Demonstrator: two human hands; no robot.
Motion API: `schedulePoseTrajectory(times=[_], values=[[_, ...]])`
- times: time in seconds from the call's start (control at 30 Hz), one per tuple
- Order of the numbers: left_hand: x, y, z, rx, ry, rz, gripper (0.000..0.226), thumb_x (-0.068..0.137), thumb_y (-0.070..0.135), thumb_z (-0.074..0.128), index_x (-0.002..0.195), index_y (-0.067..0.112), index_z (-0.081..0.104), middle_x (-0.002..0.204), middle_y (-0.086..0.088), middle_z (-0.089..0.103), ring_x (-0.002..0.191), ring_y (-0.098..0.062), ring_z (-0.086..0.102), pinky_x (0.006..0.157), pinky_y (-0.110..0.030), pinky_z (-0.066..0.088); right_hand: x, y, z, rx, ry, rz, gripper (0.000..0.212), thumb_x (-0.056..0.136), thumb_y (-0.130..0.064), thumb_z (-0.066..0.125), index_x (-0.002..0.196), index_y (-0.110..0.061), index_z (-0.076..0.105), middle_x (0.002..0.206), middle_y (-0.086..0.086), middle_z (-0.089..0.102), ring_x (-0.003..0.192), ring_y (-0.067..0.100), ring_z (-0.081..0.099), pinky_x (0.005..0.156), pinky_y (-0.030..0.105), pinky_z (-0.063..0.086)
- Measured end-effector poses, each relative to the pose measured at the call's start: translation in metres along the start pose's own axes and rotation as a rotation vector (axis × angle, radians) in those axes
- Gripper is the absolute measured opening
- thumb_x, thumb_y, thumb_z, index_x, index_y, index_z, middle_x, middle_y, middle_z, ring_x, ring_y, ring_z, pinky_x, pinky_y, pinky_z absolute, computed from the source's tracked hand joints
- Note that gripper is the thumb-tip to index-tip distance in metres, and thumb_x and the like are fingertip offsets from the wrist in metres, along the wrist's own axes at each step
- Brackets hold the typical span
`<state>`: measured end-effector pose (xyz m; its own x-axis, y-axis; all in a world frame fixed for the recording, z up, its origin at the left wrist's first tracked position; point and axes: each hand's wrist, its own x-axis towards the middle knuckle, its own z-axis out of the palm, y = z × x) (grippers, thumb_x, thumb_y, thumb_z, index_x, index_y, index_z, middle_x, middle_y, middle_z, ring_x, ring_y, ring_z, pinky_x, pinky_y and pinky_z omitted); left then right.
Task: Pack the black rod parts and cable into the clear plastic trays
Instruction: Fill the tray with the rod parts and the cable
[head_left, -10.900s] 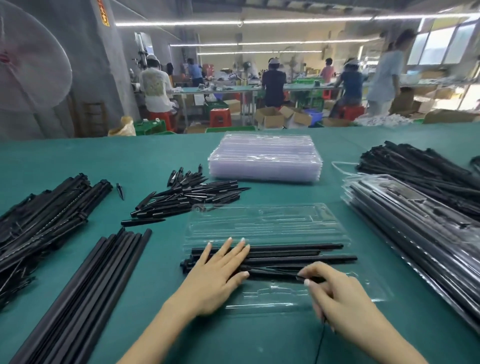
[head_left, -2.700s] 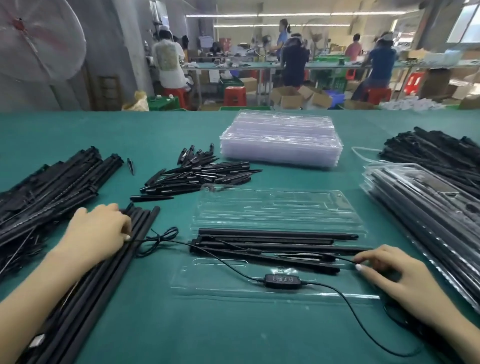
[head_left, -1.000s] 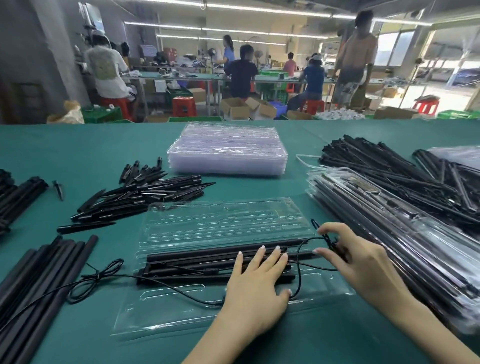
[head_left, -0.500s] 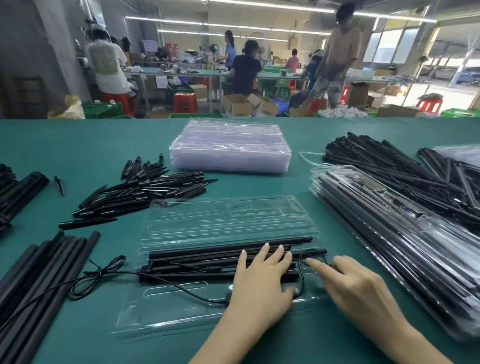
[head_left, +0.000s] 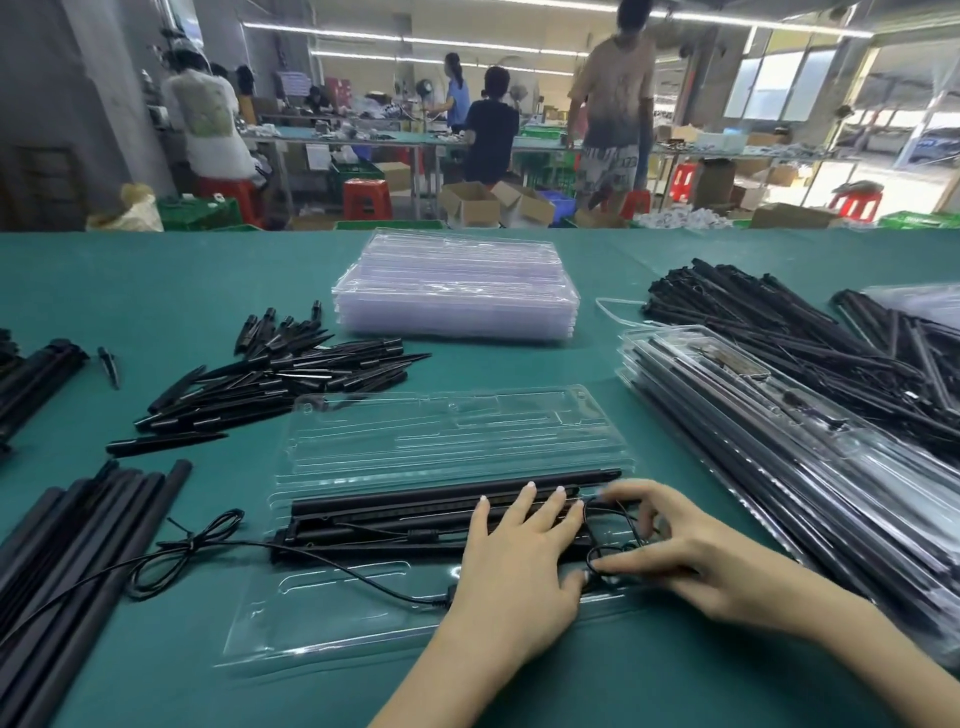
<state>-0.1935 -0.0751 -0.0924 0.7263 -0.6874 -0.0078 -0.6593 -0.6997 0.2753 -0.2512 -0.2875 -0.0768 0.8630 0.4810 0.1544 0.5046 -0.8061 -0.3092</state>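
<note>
While our left hand (head_left: 511, 558) lies flat with straight fingers on the rods (head_left: 395, 519), our right hand (head_left: 675, 551) works just beside it at the right end of the tray (head_left: 332, 613). The right fingers are curled and pinch a loop of the cable (head_left: 608, 553); the thumb and the first finger meet on the thin black wire. The two hands are close together, almost touching at the thumbs.

The rods lie side by side along the middle of the open tray, and the left fingers press on their right part. The cable runs from the loop under the left hand, goes left across the front of the tray and ends in a tied bundle (head_left: 202, 540) on the green table (head_left: 171, 291), left of the tray. We cannot tell how the cable goes under the palm.

Behind the tray lies a heap of short spikes (head_left: 280, 379), and farther back a stack of empty trays (head_left: 457, 286). At the left front we see long black tubes (head_left: 78, 545). At the right are packed trays (head_left: 810, 467) and, behind them, a pile of more black rods (head_left: 769, 322).
</note>
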Motion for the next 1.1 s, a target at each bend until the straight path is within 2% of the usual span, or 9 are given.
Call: schedulePoseTrajectory(times=[0.1,0.2,0.3,0.43,0.5,0.67,0.77,0.93,1.1], values=[[0.000,0.000,0.001,-0.004,0.016,0.005,0.059,0.098,0.043,0.036,0.152,0.035,0.012,0.160,0.014,0.003,0.148,-0.012,-0.006,0.118,-0.047,-0.006,0.001,0.005,0.000,-0.051,-0.046,0.015,0.048,0.092,-0.017,0.058,0.120,-0.056,0.057,0.159,-0.009,0.004,0.123,0.010,0.030,0.107,0.024,0.025],[0.001,0.001,0.002,-0.029,0.029,0.000,0.059,0.097,0.041,0.039,0.151,0.035,0.016,0.160,0.015,0.006,0.148,-0.013,-0.004,0.117,-0.048,-0.007,0.003,0.004,0.002,-0.017,0.046,0.028,0.047,0.090,-0.021,0.062,0.132,-0.041,0.053,0.155,-0.006,0.026,0.123,0.006,0.038,0.105,0.033,0.037],[0.001,0.002,0.004,-0.073,0.047,-0.011,0.057,0.097,0.037,0.042,0.150,0.037,0.021,0.160,0.014,0.009,0.149,-0.014,-0.003,0.117,-0.048,-0.009,-0.003,0.003,0.006,0.081,0.308,0.061,0.075,0.083,-0.015,0.072,0.146,-0.032,0.035,0.142,-0.013,0.043,0.102,0.005,0.060,0.091,0.028,0.051],[0.001,0.002,0.004,-0.062,0.038,-0.011,0.056,0.097,0.035,0.040,0.149,0.037,0.020,0.160,0.013,0.008,0.148,-0.015,-0.004,0.117,-0.049,-0.009,-0.014,0.003,0.007,0.020,0.404,-0.013,0.039,0.094,-0.032,0.058,0.131,-0.024,0.049,0.149,-0.005,0.039,0.119,0.009,0.056,0.100,0.026,0.045],[0.001,0.002,0.004,-0.059,0.034,-0.009,0.056,0.098,0.035,0.039,0.150,0.038,0.018,0.160,0.013,0.006,0.148,-0.015,-0.005,0.117,-0.050,-0.009,-0.020,0.006,0.005,-0.016,0.383,0.034,0.033,0.096,-0.037,0.048,0.129,-0.032,0.051,0.148,-0.004,0.036,0.118,0.010,0.053,0.098,0.021,0.043],[-0.001,0.000,0.004,-0.036,0.000,0.000,0.056,0.101,0.035,0.032,0.152,0.037,0.008,0.160,0.014,-0.002,0.148,-0.015,-0.011,0.116,-0.050,-0.013,-0.029,0.003,-0.002,0.025,0.436,0.168,0.026,0.097,-0.042,0.044,0.121,-0.050,0.048,0.104,-0.022,0.062,0.091,-0.001,0.064,0.076,0.024,0.054],[-0.001,0.001,0.003,-0.065,-0.005,-0.005,0.057,0.102,0.034,0.032,0.152,0.037,0.005,0.160,0.015,-0.003,0.147,-0.014,-0.012,0.115,-0.048,-0.015,-0.023,0.000,-0.003,0.065,0.524,0.278,0.032,0.085,-0.035,0.066,0.102,-0.042,0.039,0.080,-0.027,0.064,0.077,-0.013,0.063,0.067,0.005,0.047],[-0.001,0.001,0.004,-0.183,0.031,0.002,0.066,0.100,0.023,0.038,0.151,0.042,0.001,0.159,0.021,0.003,0.147,-0.009,-0.009,0.113,-0.048,-0.018,-0.015,-0.001,-0.006,-0.049,0.421,0.315,0.023,0.076,-0.018,0.077,0.091,-0.026,0.062,0.077,-0.022,0.068,0.081,-0.008,0.064,0.073,0.009,0.045],[0.009,0.005,0.002,-0.239,0.071,0.003,0.076,0.087,-0.004,0.033,0.150,0.037,0.023,0.155,0.025,0.016,0.146,-0.001,-0.004,0.111,-0.055,-0.018,-0.010,-0.004,-0.017,-0.206,0.215,0.019,0.011,0.088,-0.030,0.064,0.088,-0.022,0.070,0.083,-0.017,0.066,0.077,-0.002,0.056,0.073,0.014,0.040]])
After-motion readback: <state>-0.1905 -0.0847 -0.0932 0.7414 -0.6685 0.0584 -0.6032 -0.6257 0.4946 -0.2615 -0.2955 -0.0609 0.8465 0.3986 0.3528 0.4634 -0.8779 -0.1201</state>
